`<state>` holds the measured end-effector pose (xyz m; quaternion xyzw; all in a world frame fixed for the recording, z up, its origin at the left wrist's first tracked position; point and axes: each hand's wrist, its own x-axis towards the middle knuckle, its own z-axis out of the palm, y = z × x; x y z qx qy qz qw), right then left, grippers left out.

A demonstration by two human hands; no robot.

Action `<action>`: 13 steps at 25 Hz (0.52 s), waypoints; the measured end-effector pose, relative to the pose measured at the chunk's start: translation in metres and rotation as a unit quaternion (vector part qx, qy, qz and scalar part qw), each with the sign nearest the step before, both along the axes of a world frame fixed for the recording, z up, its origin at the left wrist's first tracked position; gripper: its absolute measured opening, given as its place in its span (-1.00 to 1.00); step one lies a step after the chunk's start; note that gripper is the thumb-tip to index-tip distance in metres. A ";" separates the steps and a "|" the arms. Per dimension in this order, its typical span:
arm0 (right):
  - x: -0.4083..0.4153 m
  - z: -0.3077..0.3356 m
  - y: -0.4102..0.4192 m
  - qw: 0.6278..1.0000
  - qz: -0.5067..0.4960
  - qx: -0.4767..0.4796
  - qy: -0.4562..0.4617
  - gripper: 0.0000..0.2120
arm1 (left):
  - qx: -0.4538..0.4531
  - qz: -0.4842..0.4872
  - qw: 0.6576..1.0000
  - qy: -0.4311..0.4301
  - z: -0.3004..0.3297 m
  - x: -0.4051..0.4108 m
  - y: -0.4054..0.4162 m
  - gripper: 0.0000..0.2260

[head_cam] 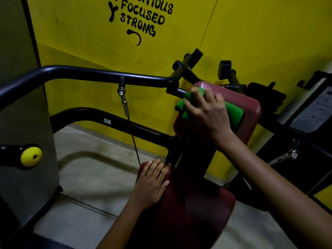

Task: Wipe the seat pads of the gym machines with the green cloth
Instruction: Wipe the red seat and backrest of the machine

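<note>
At the far left a yellow knob (31, 156) caps a black handle beside a grey machine housing (21, 105). A dark curved bar (86, 74) runs rightward across the yellow wall (89, 42), which carries black lettering reading "FOCUSED STRONG" (142, 19); a metal cable fitting (123, 99) hangs from the bar.

Lower down, the left hand (152, 184) lies flat with straight fingers on the left edge of the dark red seat pad (197, 209), holding nothing.

Further right and higher, the right hand (206, 112) presses the green cloth (233, 114) against the upper red back pad (251, 108), fingers spread over it. The cloth is bright green, bunched and folded, sticking out on both sides of the hand and covering the pad's upper face. Whether the fingers curl round the cloth is not clear because of blur.

At the right stands a black machine frame (287, 141).
</note>
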<state>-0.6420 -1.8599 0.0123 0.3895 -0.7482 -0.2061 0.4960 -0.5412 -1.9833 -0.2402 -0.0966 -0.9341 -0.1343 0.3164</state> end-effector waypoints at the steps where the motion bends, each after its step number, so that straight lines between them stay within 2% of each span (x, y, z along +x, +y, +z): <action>1: 0.005 -0.007 0.002 0.999 0.028 0.045 -0.003 -0.59 | -0.001 0.002 1.000 0.004 0.000 0.000 0.000 -0.56; 4: 0.004 0.003 -0.001 0.996 0.026 0.087 -0.021 -0.65 | -0.002 0.001 1.000 0.011 -0.001 0.002 0.001 -0.56; 8: -0.002 0.027 -0.031 0.994 -0.106 -0.019 -0.022 -0.74 | -0.005 0.015 1.000 0.017 0.001 0.002 0.002 -0.55; 9: -0.001 0.023 -0.038 0.992 -0.128 -0.010 -0.006 -0.79 | -0.004 0.014 1.000 0.015 0.000 0.003 0.003 -0.54; 11: 0.006 0.000 -0.052 0.987 -0.138 0.080 0.019 -0.84 | -0.002 0.010 1.000 0.015 -0.001 0.001 0.002 -0.53; 13: 0.016 -0.028 -0.056 0.974 -0.131 0.186 -0.011 -0.79 | -0.006 0.003 1.000 0.008 -0.003 0.001 -0.001 -0.51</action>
